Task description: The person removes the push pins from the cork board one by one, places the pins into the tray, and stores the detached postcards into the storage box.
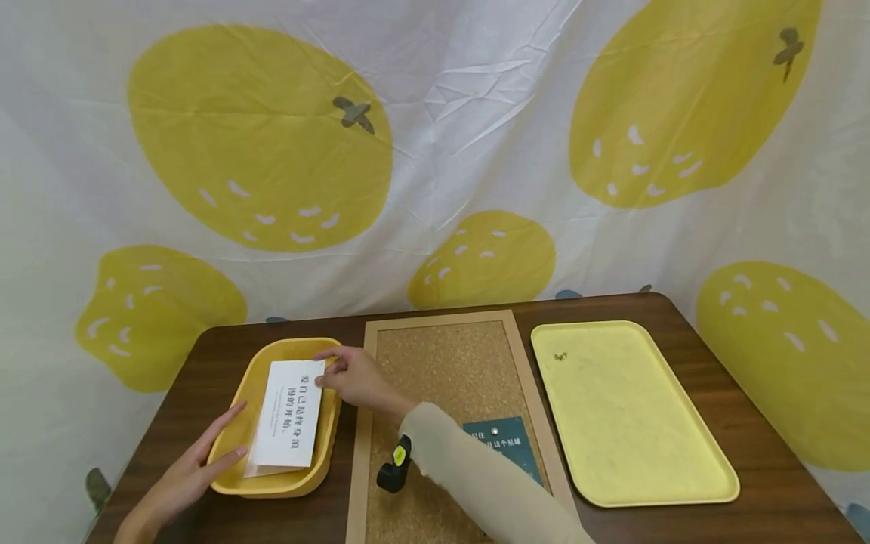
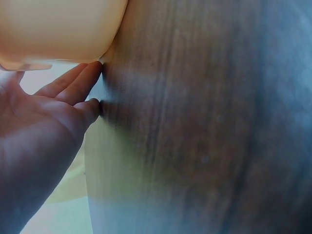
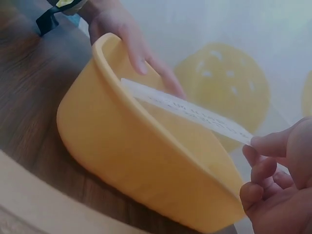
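A white card (image 1: 288, 415) with dark printed Chinese characters lies over the yellow plastic basin (image 1: 234, 408), slanting inside its rim. My right hand (image 1: 360, 378) pinches the card's far right corner between thumb and index finger; in the right wrist view the card (image 3: 190, 109) shows nearly edge-on from that pinch. At the basin's near left side, my left hand (image 1: 183, 472) holds the rim, thumb and index finger reaching over it. Its other fingers (image 2: 80, 87) extend along the outside, low by the tabletop, in the left wrist view.
Right of the basin lies a wood-framed cork board (image 1: 442, 363), with a dark teal card (image 1: 506, 446) pinned to it, partly behind my right sleeve. A pale yellow tray (image 1: 632, 415) sits farther right on the brown table (image 1: 217, 363). A lemon-print curtain (image 1: 435, 151) hangs behind.
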`<state>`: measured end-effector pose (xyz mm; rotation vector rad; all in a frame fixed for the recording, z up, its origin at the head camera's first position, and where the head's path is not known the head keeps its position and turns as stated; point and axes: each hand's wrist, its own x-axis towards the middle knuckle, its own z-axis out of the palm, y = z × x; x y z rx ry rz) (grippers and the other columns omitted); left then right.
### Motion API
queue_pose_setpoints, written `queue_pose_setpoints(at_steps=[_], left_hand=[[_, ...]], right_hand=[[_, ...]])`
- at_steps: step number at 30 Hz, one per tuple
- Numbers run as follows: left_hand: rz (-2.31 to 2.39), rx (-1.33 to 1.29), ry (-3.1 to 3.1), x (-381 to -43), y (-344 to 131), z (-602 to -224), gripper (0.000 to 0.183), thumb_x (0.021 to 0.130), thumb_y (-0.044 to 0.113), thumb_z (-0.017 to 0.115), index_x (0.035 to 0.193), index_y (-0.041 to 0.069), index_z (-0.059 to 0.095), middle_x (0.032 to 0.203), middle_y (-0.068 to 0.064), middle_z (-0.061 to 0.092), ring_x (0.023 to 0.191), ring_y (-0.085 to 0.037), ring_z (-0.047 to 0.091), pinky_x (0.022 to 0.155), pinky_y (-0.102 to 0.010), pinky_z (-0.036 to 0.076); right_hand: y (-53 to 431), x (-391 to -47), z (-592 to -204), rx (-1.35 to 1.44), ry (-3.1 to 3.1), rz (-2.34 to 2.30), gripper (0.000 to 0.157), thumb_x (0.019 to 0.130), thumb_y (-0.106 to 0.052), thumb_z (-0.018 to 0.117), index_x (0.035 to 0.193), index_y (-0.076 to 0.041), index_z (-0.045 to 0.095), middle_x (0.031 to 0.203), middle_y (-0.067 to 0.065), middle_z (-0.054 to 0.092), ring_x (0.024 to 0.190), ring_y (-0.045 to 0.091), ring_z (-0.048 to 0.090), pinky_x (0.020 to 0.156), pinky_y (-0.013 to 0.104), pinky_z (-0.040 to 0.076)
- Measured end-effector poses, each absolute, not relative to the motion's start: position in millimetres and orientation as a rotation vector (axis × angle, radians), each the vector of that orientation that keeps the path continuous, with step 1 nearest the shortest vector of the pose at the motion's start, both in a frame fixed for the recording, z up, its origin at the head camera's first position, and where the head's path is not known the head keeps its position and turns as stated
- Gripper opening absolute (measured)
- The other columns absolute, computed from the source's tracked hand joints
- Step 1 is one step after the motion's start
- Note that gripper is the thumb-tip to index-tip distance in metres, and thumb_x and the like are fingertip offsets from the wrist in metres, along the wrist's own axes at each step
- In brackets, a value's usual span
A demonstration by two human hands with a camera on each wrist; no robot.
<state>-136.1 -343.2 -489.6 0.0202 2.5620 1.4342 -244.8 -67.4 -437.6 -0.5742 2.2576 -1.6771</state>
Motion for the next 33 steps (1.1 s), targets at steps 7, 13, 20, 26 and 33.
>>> queue_pose_setpoints(at_steps=[7,13,20,26,33], left_hand=[[1.396,-0.02,2.569,-136.1,-342.2,-489.7,0.079,0.097,0.036,0.062,0.16,0.021,0.016,0.164,-0.022,0.006,0.147,-0.05,0.005,0.108,-0.076,0.011],[1.411,-0.013,2.558,-137.4,-340.9,-487.5,0.078,0.097,0.034,0.062,0.159,0.019,0.017,0.164,-0.022,0.006,0.147,-0.05,0.005,0.109,-0.076,0.01],[1.402,-0.032,2.543,-137.7,-341.6,-485.5,0.077,0.098,0.032,0.062,0.159,0.018,0.017,0.164,-0.022,0.004,0.147,-0.051,0.002,0.108,-0.076,0.008],[1.426,0.0,2.546,-137.3,-341.7,-486.4,0.076,0.098,0.03,0.061,0.159,0.017,0.018,0.164,-0.022,0.006,0.147,-0.051,0.003,0.108,-0.077,0.008],[1.422,-0.013,2.543,-136.3,-341.7,-485.3,0.076,0.098,0.032,0.061,0.159,0.018,0.017,0.164,-0.023,0.004,0.147,-0.051,0.002,0.107,-0.077,0.008]], right_hand=[[-80.0,-240.8,-439.6,-0.574,2.291,-1.656,0.029,0.09,-0.006,0.071,0.118,-0.015,0.07,0.076,-0.007,0.059,0.054,0.006,0.046,0.047,0.018,0.038],[-82.4,-238.7,-443.6,-0.602,2.318,-1.648,0.029,0.09,-0.004,0.071,0.117,-0.014,0.069,0.075,-0.008,0.057,0.053,0.005,0.044,0.047,0.017,0.036],[-86.4,-234.6,-442.0,-0.653,2.375,-1.545,0.03,0.09,-0.004,0.07,0.119,-0.011,0.068,0.078,-0.008,0.055,0.055,0.004,0.044,0.049,0.015,0.037],[-91.1,-231.5,-443.8,-0.684,2.477,-1.441,0.032,0.09,-0.004,0.07,0.121,-0.01,0.067,0.078,-0.007,0.053,0.057,0.004,0.045,0.05,0.015,0.039],[-95.1,-228.3,-443.3,-0.71,2.545,-1.383,0.033,0.091,-0.004,0.068,0.123,-0.009,0.066,0.075,-0.007,0.052,0.054,0.003,0.044,0.048,0.015,0.038]])
